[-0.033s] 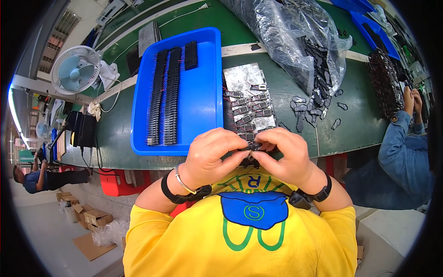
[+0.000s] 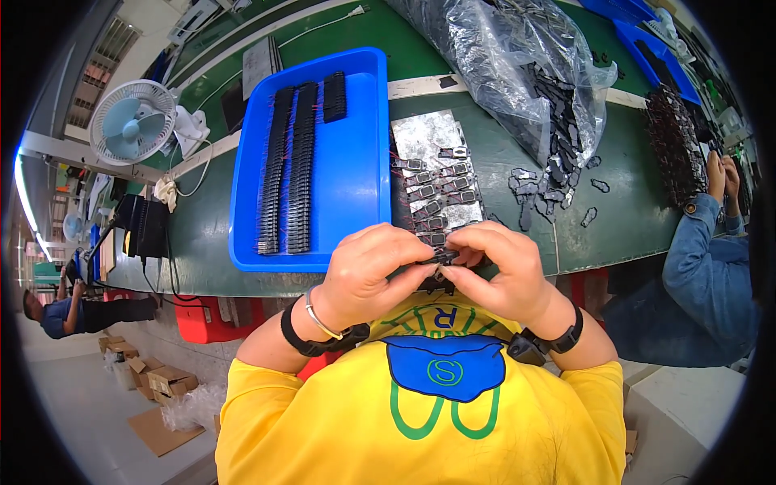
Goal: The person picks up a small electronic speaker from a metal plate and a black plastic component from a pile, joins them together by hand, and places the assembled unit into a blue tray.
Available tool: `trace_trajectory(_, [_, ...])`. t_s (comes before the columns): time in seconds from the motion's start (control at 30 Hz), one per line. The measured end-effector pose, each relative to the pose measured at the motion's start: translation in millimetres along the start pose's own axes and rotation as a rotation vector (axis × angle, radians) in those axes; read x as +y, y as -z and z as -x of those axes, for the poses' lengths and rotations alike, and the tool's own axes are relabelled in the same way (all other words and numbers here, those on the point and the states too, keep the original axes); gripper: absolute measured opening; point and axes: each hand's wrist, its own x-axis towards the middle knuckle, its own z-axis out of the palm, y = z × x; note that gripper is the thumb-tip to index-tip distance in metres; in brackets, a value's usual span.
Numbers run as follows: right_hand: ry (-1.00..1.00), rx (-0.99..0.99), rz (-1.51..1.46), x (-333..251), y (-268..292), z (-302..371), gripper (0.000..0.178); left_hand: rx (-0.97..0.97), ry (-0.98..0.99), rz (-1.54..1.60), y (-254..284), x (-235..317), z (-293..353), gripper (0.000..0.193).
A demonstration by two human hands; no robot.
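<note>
— Is anything moving since the earlier frame?

— Nothing is shifting, as far as I can tell. It is taken at the same instant, so both hands are staying bunched together over the near edge of the green desk (image 2: 622,218), just as before.

— What are the fingers doing?

— The left hand (image 2: 368,279) is curling its fingers (image 2: 396,242) almost shut, and its thumb is pressing onto a small black part (image 2: 443,257). The right hand (image 2: 505,271) is meeting it from the other side, fingers (image 2: 485,238) bent inward and pinching the same piece. Neither hand is spreading open; both are gripping the part between them.

— Where is that part sitting?

— It is hanging between the two thumbs, just in front of the person's chest and right at the desk's edge, touching only the fingertips. Most of it is hiding under the knuckles, so I cannot tell its exact shape.

— And around the hands?

— Just beyond them a silver sheet (image 2: 424,133) is carrying rows of similar small framed pieces. A blue tray (image 2: 356,170) is lying to the left with three dark rows of finished parts (image 2: 289,162) in it. A clear plastic bag (image 2: 501,56) is spilling loose black pieces onto the desk on the right.
</note>
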Motion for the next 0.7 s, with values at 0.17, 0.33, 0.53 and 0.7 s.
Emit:
trace_trajectory(0.17, [-0.118,-0.082,-0.125,-3,6,-3,0.021,-0.064,-0.072,-0.045,4,1,-2,0.025])
trace_trajectory(0.33, [-0.029,-0.147,-0.099,-1,8,-7,0.013,-0.123,-0.076,-0.035,6,-1,-3,0.025])
trace_trajectory(0.53, [-0.137,-0.358,-0.102,-4,15,-9,0.009,-0.241,-0.157,-0.008,7,-3,-6,0.025])
trace_trajectory(0.7, [-0.149,-0.428,-0.125,-9,19,-12,0.008,-0.350,-0.221,0.034,14,-3,-12,0.025])
